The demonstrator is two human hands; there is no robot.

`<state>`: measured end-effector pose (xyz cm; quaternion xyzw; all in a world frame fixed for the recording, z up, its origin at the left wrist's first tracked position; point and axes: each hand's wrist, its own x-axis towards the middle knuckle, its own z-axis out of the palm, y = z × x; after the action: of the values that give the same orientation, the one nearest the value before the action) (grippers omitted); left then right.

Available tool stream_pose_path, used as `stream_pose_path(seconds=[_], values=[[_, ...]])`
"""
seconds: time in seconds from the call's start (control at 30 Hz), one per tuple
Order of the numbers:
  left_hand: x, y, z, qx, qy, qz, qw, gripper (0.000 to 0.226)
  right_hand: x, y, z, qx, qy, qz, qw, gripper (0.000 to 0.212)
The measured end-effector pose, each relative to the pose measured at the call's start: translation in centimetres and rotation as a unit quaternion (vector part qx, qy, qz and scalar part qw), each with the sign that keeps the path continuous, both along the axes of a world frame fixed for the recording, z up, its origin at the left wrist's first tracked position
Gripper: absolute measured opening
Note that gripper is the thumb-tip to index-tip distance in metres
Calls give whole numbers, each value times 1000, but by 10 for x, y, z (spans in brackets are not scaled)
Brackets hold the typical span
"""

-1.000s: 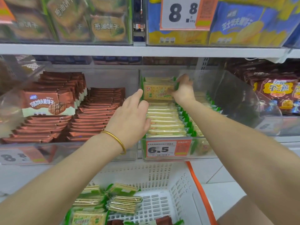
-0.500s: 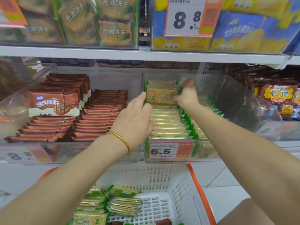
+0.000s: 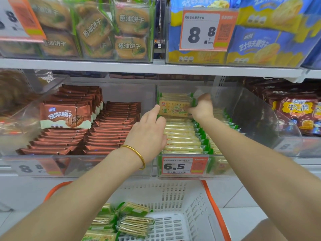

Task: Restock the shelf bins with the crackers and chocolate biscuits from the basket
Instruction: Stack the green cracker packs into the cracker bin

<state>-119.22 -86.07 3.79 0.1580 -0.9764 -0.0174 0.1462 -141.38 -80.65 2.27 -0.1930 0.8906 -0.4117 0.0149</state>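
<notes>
A clear bin (image 3: 246, 108) on the middle shelf holds rows of green-edged cracker packs (image 3: 182, 136). At its back stands an upright cracker pack (image 3: 175, 108). My right hand (image 3: 202, 108) grips that pack's right end with curled fingers. My left hand (image 3: 149, 129), with a gold bangle on the wrist, reaches over the bin's left wall, and its fingertips touch the upright pack's left edge. To the left, another clear bin (image 3: 111, 164) is filled with brown chocolate biscuit packs (image 3: 66, 117). Below, a white basket (image 3: 187, 197) with an orange rim holds several cracker packs (image 3: 133, 221).
The upper shelf (image 3: 156, 66) carries bins of scallion biscuits (image 3: 128, 30) and blue-yellow packs (image 3: 257, 44) just above my hands. A bin of dark red snack packs (image 3: 298, 113) stands to the right. Price tags hang on the bin fronts. The floor is pale tile.
My left hand has moved up and right until its fingertips reach the upright pack's left edge. My right hand stays on the pack's right end. The view has drifted downward slightly.
</notes>
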Motion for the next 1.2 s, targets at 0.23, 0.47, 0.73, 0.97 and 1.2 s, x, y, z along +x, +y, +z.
stream_pose_path(seconds=[0.23,0.47,0.73,0.97,1.2], values=[[12,10,1,-13,116,-30,993,26,39,42,31,-55,9,-27,998,39],[100,62,-48,52,176,-110,977,22,186,131,25,-190,-144,278,931,21],[166,64,-157,181,-71,-95,976,22,208,112,-148,397,-165,369,824,25],[169,61,-173,217,-79,-80,970,18,214,143,-240,563,-137,310,753,12],[167,64,-179,244,-122,-87,958,27,220,141,-238,589,-122,235,764,12]])
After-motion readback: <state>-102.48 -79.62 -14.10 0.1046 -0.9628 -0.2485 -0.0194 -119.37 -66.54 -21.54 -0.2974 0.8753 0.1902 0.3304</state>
